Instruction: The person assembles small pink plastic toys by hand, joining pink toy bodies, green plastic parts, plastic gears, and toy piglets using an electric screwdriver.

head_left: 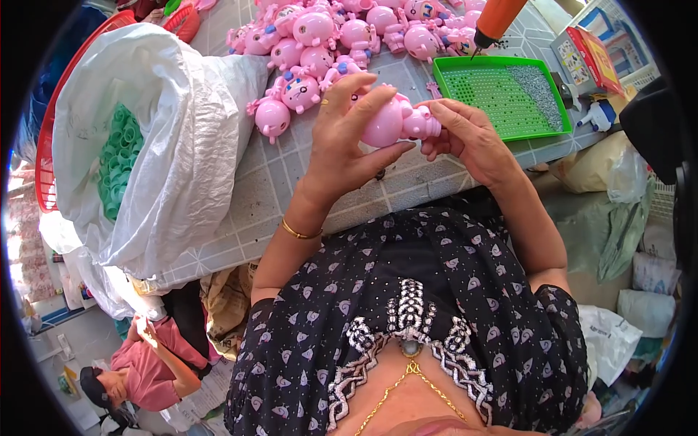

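Between my hands, above the table's near edge, is a glossy pink plastic toy figure (pixel 385 128) lying sideways. Its big round end is cupped by my left hand (pixel 340 138), thumb below and fingers raised around it. The fingertips of my right hand (pixel 471 138) pinch the narrower end, partly hiding it. More pink toy figures (pixel 314 29) are heaped beyond my hands, and a few lie just left of them. To the right sits a green tray (pixel 436 73) with a perforated bed and small silvery screws (pixel 536 93) gathered along its right side.
An orange power screwdriver (pixel 498 22) hangs tip-down over the tray's far left corner. At left, a white sack (pixel 211 109) holding green plastic rings (pixel 122 156) stands in a red basket (pixel 48 145). A red box (pixel 598 58) lies at far right. Another person (pixel 156 363) is at lower left.
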The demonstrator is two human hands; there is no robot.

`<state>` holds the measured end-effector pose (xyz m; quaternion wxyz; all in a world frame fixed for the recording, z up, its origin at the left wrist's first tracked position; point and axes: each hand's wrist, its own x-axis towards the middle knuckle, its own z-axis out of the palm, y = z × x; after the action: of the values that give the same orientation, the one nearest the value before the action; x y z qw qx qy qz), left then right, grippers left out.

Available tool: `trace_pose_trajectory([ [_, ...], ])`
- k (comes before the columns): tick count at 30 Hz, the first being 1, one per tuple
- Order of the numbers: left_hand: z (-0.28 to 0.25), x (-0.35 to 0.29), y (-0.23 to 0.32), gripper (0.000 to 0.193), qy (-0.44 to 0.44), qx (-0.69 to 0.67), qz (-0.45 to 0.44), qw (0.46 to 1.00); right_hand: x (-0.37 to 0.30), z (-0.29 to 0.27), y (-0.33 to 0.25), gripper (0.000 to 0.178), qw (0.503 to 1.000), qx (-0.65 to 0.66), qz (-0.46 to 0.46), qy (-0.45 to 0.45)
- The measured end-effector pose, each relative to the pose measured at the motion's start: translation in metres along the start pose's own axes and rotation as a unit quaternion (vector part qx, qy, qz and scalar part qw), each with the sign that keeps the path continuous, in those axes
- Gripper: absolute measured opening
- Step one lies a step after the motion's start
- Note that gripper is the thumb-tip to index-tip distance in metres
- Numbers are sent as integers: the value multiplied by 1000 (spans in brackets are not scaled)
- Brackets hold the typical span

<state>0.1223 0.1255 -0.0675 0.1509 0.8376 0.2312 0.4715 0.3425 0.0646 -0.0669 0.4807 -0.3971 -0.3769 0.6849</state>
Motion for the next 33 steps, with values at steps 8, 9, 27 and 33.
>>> trace_pose_trajectory([
  [8, 4, 2, 8, 50, -26, -71, -101, 992, 4, -36, -46, 33, 790, -322, -405, 330],
  [9, 6, 2, 7, 50, -33, -84, -115, 989, 13, -44, -58, 38, 752, -315, -463, 348],
  [27, 49, 25, 5, 51, -139, -53, -171, 974, 63, -28, -111, 23, 898, -141, -347, 230],
  [33, 62, 16, -9, 50, -133, -78, -178, 972, 76, -68, -74, 19, 906, -102, -352, 210],
])
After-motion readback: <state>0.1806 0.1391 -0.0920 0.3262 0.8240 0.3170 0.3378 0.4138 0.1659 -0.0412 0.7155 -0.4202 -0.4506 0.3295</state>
